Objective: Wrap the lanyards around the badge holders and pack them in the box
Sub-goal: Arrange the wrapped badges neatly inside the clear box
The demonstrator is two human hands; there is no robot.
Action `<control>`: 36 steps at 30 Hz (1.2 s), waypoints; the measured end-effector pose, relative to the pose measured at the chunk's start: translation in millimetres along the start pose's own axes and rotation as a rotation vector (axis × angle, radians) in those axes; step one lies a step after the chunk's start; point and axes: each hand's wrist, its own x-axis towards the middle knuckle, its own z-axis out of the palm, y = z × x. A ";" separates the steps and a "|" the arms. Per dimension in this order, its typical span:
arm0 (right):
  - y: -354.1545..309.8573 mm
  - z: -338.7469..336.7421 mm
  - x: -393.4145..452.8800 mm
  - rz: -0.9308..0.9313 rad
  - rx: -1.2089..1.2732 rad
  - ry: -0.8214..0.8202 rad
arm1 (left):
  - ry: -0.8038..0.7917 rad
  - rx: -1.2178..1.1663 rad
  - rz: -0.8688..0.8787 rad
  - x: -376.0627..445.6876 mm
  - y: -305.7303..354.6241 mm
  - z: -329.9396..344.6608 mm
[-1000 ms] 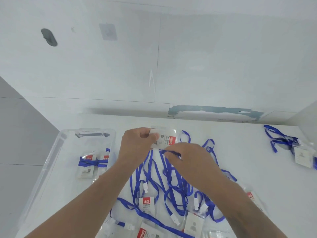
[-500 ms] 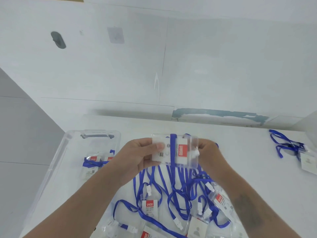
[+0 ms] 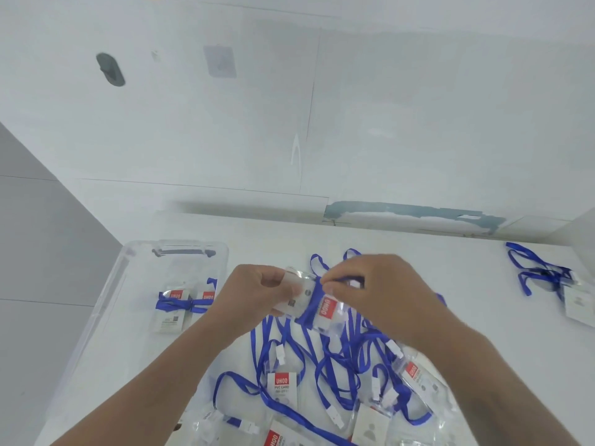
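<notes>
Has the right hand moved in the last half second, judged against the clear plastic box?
Yes. The right hand has come over the top of the clear badge holder, leftward toward the clear plastic box.

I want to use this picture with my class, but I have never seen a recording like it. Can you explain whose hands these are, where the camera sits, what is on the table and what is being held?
No machine here: a person works with bare hands, and one wide camera on their head looks down at them.

The left hand grips a clear badge holder above the table. The right hand pinches its blue lanyard, which crosses the holder's face as a wrap.

On the white table, under the hands, lies a tangled pile of more holders and lanyards. One more set lies apart, far right. To the left stands a clear box with two wrapped holders inside.
</notes>
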 end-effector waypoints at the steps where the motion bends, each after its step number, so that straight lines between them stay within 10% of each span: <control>1: 3.4 -6.4 4.1 0.015 0.065 -0.006 | -0.067 -0.001 -0.017 -2.2 2.5 -0.5; 7: 24.4 -2.0 18.8 0.170 0.631 0.076 | -0.328 -0.350 -0.085 -9.3 10.8 -10.7; 12: 27.6 50.9 5.9 0.337 0.598 0.039 | -0.144 -0.643 -0.111 -1.7 8.1 -7.7; 17: 11.5 80.1 -18.7 0.061 0.196 -0.023 | 0.216 -0.373 -0.117 6.6 -3.6 -4.8; 23: 3.6 35.9 -16.6 -0.076 -0.053 -0.013 | 0.113 -0.032 -0.042 1.7 -9.9 -11.9; 29: 3.2 -5.5 -0.3 -0.017 0.391 -0.086 | -0.348 -0.111 -0.121 -7.6 -8.3 -27.1; 36: 31.0 44.4 15.0 0.203 1.309 -0.310 | -0.516 -0.412 -0.208 -9.8 -17.0 -32.1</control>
